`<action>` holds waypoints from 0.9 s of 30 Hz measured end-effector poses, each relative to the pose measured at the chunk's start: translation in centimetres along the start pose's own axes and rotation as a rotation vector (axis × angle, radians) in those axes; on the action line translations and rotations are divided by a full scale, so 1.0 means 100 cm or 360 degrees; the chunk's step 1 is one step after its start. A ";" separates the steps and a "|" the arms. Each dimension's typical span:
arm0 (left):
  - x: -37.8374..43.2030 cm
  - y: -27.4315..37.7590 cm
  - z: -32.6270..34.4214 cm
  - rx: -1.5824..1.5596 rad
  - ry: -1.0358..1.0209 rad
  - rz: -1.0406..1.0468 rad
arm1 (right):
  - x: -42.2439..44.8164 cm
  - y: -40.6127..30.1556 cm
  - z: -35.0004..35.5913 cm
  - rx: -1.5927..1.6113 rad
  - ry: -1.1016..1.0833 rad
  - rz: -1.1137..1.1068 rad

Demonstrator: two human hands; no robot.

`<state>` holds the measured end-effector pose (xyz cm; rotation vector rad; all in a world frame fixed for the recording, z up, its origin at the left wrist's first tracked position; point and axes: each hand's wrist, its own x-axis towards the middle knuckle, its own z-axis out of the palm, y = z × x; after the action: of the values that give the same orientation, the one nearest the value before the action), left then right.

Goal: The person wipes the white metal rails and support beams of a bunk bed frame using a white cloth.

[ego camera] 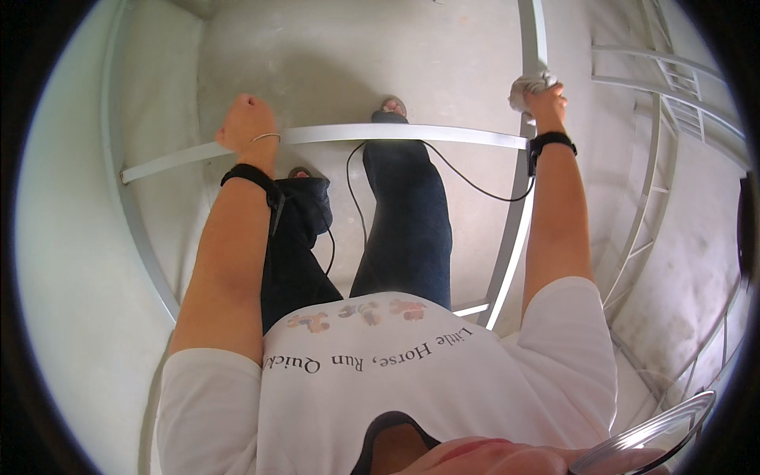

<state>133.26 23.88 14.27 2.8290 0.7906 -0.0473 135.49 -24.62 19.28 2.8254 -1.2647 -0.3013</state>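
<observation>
My right hand (547,105) grips a crumpled grey-white cloth (525,92), which is pressed around the long metal rail (533,35) of a white frame at the right. My left hand (246,124) is curled over the left part of the metal crossbar (404,132); its fingers are bent, and whether they close around the bar is hidden by the back of the hand. The crossbar runs between the right rail and a second long rail (113,119) at the left. Black bands with thin cables sit on both wrists.
Below the crossbar my legs and sandalled feet stand on the pale floor (332,59). A pale wall (59,208) rises close at the left. At the right are metal ladder-like frames (656,148). A black cable (487,195) loops beneath the crossbar near the right rail.
</observation>
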 end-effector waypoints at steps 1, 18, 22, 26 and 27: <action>-0.002 0.003 -0.002 -0.0019 0.0006 0.0014 | 0.008 -0.005 -0.004 0.0000 0.0030 0.0004; -0.009 0.006 -0.011 -0.0146 0.0070 -0.0001 | -0.041 0.077 0.019 0.0240 0.0002 -0.0249; -0.010 0.006 -0.007 -0.0092 0.0071 0.0035 | -0.111 0.152 0.040 0.0302 0.0029 -0.0289; -0.003 -0.006 0.016 -0.0040 -0.0035 0.0054 | -0.191 0.201 0.042 0.0212 -0.0179 -0.0061; -0.003 -0.005 0.018 -0.0040 -0.0025 0.0076 | -0.204 0.225 0.049 0.0193 -0.0168 -0.0095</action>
<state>132.77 23.75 12.40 2.8193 0.7146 -0.0520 104.76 -24.32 20.24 2.9907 -1.2604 -0.3941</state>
